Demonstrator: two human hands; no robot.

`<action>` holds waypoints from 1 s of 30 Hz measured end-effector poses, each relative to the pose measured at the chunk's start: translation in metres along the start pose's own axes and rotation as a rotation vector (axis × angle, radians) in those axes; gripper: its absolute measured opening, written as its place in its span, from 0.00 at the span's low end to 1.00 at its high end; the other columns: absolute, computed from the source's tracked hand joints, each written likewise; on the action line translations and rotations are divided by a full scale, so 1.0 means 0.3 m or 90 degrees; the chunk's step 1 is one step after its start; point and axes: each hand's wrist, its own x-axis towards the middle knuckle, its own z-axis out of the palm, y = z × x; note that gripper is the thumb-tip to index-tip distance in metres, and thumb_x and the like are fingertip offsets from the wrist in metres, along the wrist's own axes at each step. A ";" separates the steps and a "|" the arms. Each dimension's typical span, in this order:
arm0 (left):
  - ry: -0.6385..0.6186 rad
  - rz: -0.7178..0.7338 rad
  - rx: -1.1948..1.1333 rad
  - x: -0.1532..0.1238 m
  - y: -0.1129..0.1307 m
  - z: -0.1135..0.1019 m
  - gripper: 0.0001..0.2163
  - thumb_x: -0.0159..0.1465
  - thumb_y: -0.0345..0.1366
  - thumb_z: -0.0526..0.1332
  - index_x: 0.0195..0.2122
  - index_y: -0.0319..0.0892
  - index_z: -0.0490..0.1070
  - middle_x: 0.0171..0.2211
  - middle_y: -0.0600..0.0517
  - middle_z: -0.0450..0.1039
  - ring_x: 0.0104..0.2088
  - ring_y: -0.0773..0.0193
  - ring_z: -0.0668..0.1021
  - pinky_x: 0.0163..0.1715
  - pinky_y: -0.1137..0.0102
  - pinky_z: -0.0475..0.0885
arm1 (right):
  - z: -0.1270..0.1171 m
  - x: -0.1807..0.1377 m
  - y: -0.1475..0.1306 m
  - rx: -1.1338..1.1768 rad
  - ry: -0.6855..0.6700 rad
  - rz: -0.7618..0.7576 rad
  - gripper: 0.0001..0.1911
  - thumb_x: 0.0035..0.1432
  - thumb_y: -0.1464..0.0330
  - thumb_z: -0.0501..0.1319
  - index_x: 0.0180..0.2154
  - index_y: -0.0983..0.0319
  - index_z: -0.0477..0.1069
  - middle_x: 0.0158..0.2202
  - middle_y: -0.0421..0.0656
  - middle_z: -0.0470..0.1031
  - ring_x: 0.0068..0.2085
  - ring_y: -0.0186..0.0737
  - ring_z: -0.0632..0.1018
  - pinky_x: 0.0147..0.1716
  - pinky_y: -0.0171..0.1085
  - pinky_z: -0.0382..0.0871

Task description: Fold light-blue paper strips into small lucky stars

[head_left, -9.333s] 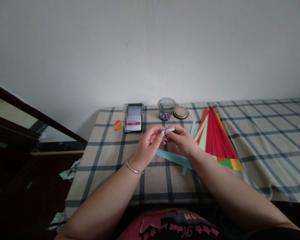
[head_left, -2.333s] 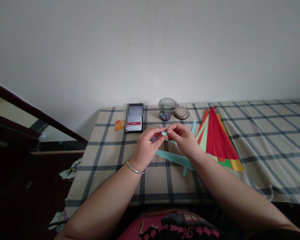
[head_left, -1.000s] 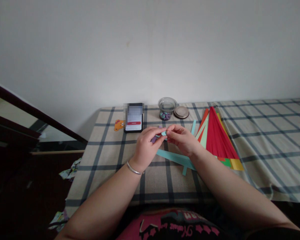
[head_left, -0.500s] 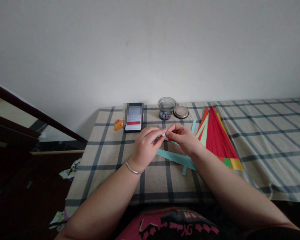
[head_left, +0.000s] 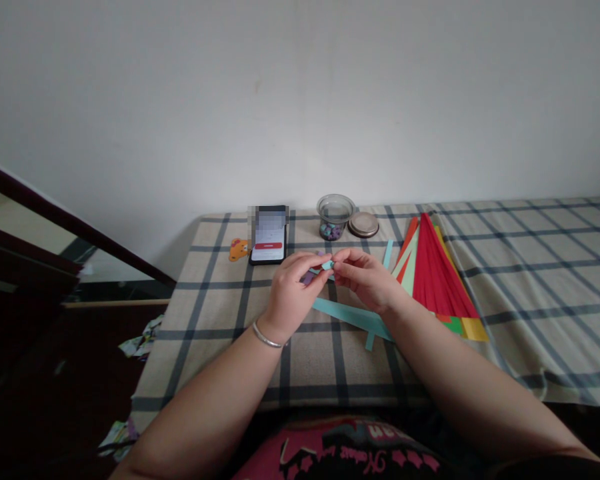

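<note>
Through my feed, I see the left hand point(head_left: 293, 285) and right hand point(head_left: 369, 279) both pinching a small blue paper point(head_left: 327, 265) above the cloth point(head_left: 215, 310); the cup point(head_left: 335, 213) stands beyond.

Matt paper strips point(head_left: 351, 316), plastic tub point(head_left: 335, 219) (glossy), metal bangle point(head_left: 266, 340)
</note>
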 end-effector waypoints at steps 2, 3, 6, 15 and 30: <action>-0.003 -0.005 -0.002 -0.001 -0.001 0.002 0.09 0.58 0.28 0.65 0.40 0.42 0.75 0.37 0.49 0.79 0.38 0.63 0.80 0.41 0.67 0.77 | 0.001 0.000 0.001 0.004 0.000 0.003 0.16 0.36 0.61 0.75 0.25 0.61 0.73 0.24 0.34 0.74 0.24 0.27 0.71 0.26 0.30 0.66; -0.004 -0.005 -0.002 -0.001 -0.001 0.003 0.09 0.58 0.27 0.65 0.40 0.42 0.75 0.37 0.49 0.79 0.38 0.63 0.80 0.41 0.67 0.77 | 0.001 0.000 0.002 0.004 0.000 0.004 0.16 0.36 0.61 0.75 0.25 0.61 0.73 0.24 0.34 0.74 0.24 0.26 0.71 0.26 0.29 0.66; -0.005 -0.002 -0.003 -0.003 -0.001 0.005 0.09 0.58 0.26 0.65 0.39 0.41 0.75 0.36 0.49 0.79 0.38 0.63 0.79 0.41 0.67 0.77 | 0.000 0.002 0.004 0.006 -0.003 0.012 0.17 0.35 0.61 0.76 0.25 0.61 0.73 0.24 0.34 0.74 0.25 0.27 0.72 0.26 0.29 0.66; -0.007 0.041 0.019 -0.001 0.002 0.004 0.08 0.57 0.25 0.66 0.38 0.40 0.75 0.35 0.49 0.79 0.37 0.63 0.79 0.40 0.67 0.76 | -0.010 0.002 0.003 0.014 -0.010 0.041 0.17 0.34 0.62 0.76 0.23 0.61 0.73 0.24 0.35 0.74 0.25 0.27 0.73 0.27 0.29 0.67; -0.016 0.059 0.053 0.003 0.001 -0.001 0.07 0.60 0.27 0.63 0.39 0.39 0.76 0.35 0.47 0.79 0.37 0.62 0.79 0.40 0.66 0.76 | 0.004 0.004 -0.012 -0.087 -0.003 -0.071 0.17 0.36 0.59 0.75 0.22 0.62 0.72 0.21 0.36 0.73 0.24 0.28 0.70 0.26 0.32 0.63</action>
